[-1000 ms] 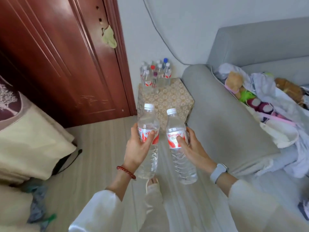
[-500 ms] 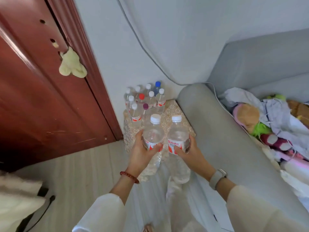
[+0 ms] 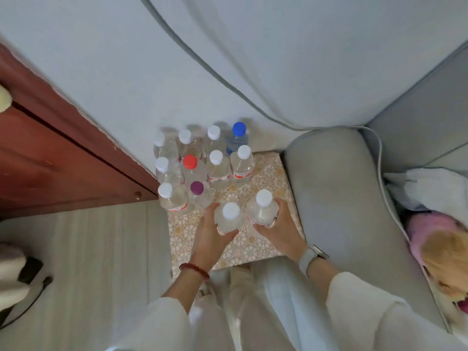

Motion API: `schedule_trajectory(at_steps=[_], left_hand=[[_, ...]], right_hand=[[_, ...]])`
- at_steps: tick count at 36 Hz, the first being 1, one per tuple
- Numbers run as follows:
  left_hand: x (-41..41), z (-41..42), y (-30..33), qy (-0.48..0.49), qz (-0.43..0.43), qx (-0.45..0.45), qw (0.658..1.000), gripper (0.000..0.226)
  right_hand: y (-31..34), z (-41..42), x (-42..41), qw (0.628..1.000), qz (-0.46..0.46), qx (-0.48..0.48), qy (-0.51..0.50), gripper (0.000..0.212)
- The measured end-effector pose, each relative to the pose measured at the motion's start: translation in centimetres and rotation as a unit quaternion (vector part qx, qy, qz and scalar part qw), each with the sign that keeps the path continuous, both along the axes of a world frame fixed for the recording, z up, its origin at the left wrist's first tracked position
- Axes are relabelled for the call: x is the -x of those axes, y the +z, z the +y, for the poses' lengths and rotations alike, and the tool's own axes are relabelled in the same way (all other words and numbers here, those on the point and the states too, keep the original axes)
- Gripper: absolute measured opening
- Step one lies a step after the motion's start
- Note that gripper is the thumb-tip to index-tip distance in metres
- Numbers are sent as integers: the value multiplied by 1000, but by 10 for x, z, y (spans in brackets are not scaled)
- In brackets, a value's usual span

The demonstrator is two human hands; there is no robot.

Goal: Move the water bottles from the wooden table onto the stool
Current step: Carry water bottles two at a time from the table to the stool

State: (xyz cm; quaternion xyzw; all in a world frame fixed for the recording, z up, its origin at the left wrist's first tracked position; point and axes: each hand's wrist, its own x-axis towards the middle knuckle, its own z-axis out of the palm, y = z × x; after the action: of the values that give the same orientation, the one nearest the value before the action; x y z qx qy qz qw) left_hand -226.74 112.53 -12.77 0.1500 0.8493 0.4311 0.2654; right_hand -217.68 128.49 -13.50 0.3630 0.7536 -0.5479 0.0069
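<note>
Head view looks almost straight down on a stool [image 3: 263, 173] with a patterned, floral-print top, wedged between a reddish wooden door [image 3: 50, 158] on the left and the grey arm of a sofa [image 3: 336, 198] on the right, with a pale wall [image 3: 126, 59] behind it.

Left hand [image 3: 210, 231] is wrapped around a clear water bottle with a white cap [image 3: 229, 217], grasping its body from the left side. Right hand [image 3: 278, 229] grips a second white-capped bottle [image 3: 263, 206] from the right. Both bottles are upright and pressed close together, side by side, over the front part of the stool top; whether their bases already touch it cannot be told from above.

Behind them, at the back and left of the stool, stands a cluster of bottles [image 3: 217, 163] in rough rows, all upright. Most carry white caps; one has a blue cap [image 3: 239, 128] at the back right, one a red cap [image 3: 190, 161] in the middle, one a purple cap [image 3: 196, 187] nearer the front. The held pair sits just beside this group, to its front right.

A red beaded bracelet [image 3: 195, 268] circles the left wrist and a pale watch [image 3: 310, 258] the right. Cream sleeves [image 3: 354, 300] cover both forearms. Soft toys [image 3: 440, 247] lie on the sofa seat at far right. Pale striped floor [image 3: 101, 249] lies left of the stool.
</note>
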Motion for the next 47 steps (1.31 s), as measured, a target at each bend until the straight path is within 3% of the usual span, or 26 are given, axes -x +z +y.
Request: schedule_trajectory(at_steps=[10,19,23,26,30,37,47], left_hand=[[24,34,-33,-29,7,30,999,71],[26,33,-12,-67,43,104,991,76],[26,32,4,-77,109,126,983,56],[29,33,17,-96,181,139,969,45],[38,37,30,-153,247,162,943,41],[53,44,39,-200,322,217,900,45],[81,46,33,-186,325,217,901,40]], right_hand=[[-40,20,24,1000,-14,17,-4,66],[-22,22,8,994,-37,5,101,78],[2,30,13,985,-2,-114,132,70],[16,37,23,951,-6,-230,205,52],[26,42,32,913,-55,-274,297,39],[29,43,49,940,-80,-226,241,34],[29,40,83,951,-55,-235,191,34]])
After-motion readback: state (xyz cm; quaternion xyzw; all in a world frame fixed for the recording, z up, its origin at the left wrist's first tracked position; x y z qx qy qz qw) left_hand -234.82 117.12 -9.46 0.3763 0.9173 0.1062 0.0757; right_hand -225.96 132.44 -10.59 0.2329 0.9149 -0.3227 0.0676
